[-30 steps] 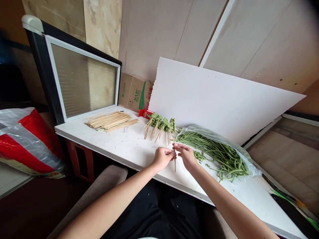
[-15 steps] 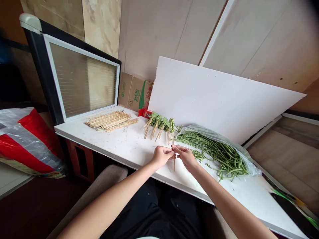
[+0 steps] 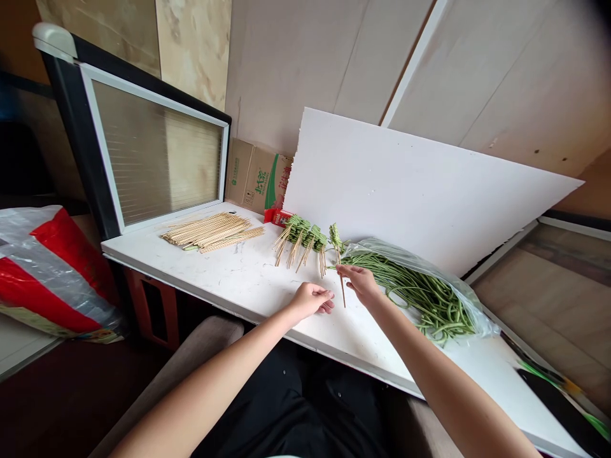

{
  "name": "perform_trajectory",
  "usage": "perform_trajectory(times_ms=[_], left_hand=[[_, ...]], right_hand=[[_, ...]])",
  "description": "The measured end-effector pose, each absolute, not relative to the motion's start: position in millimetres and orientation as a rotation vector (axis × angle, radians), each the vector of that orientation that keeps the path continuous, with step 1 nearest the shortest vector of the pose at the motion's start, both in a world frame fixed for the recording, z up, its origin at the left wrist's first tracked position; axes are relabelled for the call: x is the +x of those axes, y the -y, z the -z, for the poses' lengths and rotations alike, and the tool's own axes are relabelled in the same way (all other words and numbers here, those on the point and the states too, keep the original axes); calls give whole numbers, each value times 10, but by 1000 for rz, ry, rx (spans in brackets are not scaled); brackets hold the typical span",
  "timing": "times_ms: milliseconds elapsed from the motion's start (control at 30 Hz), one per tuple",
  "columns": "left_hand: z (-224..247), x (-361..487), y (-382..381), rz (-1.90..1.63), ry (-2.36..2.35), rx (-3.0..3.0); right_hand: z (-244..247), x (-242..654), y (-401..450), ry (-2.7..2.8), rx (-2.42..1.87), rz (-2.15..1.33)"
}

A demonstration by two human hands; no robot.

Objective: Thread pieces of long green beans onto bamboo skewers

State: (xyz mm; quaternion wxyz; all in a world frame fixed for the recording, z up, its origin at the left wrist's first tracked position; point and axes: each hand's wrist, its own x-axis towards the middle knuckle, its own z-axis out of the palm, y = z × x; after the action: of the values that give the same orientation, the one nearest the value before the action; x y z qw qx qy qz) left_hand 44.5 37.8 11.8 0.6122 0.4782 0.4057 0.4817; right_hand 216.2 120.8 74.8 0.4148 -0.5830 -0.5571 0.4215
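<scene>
My right hand (image 3: 363,282) pinches a bamboo skewer (image 3: 343,291) that stands tilted over the table. Folded green bean pieces (image 3: 335,236) are threaded on its upper end. My left hand (image 3: 312,299) is held over the table's front part, apart from the skewer, with loosely curled fingers and nothing visible in them. Finished bean skewers (image 3: 305,232) lie in a row behind my hands, their bare sticks toward me. To the right of my right hand, long green beans (image 3: 420,286) spill from a clear plastic bag (image 3: 482,312).
A pile of bare bamboo skewers (image 3: 210,230) lies at the left on the white table (image 3: 229,280). Behind stand a cardboard box (image 3: 255,175), a small red packet (image 3: 275,217) and a leaning white board (image 3: 405,184). A framed ribbed panel (image 3: 157,149) borders the left end.
My left hand has let go of the skewer and stays near its place. My right hand has carried the skewer slightly away from me and to the right, tilting it.
</scene>
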Motion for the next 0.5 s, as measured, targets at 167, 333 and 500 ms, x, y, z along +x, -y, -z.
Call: perform_trajectory(times_ms=[167, 333, 500], left_hand=[[-140, 409, -348, -1045, -918, 1165], [-135, 441, -331, -1027, -926, 1199], [-159, 436, -316, -1011, -942, 1229]], right_hand=[[-974, 1952, -1650, 1425, -1645, -851], [-1018, 1717, -1997, 1405, -1767, -759], [-886, 1588, -2206, 1352, -1927, -687]])
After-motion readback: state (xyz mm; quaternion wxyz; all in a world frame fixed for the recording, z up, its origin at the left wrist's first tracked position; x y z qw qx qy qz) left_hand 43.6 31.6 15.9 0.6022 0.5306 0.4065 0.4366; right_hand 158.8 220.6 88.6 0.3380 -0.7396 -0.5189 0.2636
